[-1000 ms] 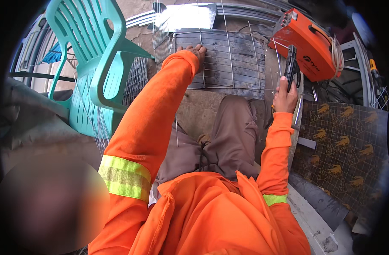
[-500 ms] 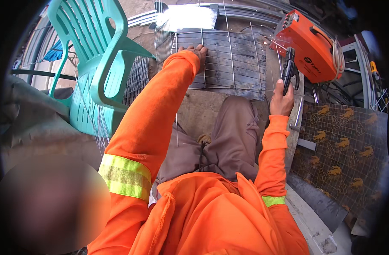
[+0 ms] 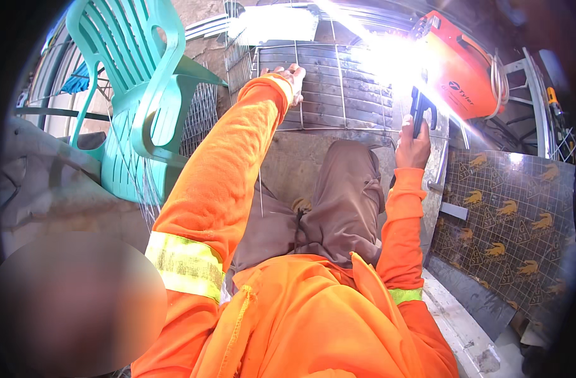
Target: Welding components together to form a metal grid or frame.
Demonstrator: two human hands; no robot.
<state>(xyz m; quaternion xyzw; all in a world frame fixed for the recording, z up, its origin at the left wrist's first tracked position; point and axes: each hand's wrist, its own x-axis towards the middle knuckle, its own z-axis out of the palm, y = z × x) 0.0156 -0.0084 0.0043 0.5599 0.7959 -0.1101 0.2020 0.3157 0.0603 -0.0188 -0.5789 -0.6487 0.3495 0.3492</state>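
Observation:
My right hand (image 3: 414, 146) is closed round the handle of a black welding electrode holder (image 3: 422, 108). A white arc glare at its far end hides the rod tip and the weld spot. Under the glare lies the right far corner of a wire grid (image 3: 341, 88), made of long thin wires crossed by a few thicker rods. My left hand (image 3: 292, 82) is on the left part of this grid, fingers bent over a rod. A dark, scuffed metal sheet (image 3: 370, 107) is underneath the grid.
A green plastic chair (image 3: 127, 107) stands at left, rolled mesh (image 3: 203, 116) beside it. The orange welding machine (image 3: 467, 82) with coiled cable is just beyond the arc. A printed dark board (image 3: 502, 220) lies at right. Metal profiles (image 3: 206, 28) run along the back.
A bright arc with light streaks has lit up at the electrode end, where only a small spark showed before. My right hand has shifted slightly nearer and left; my left hand stays on the grid.

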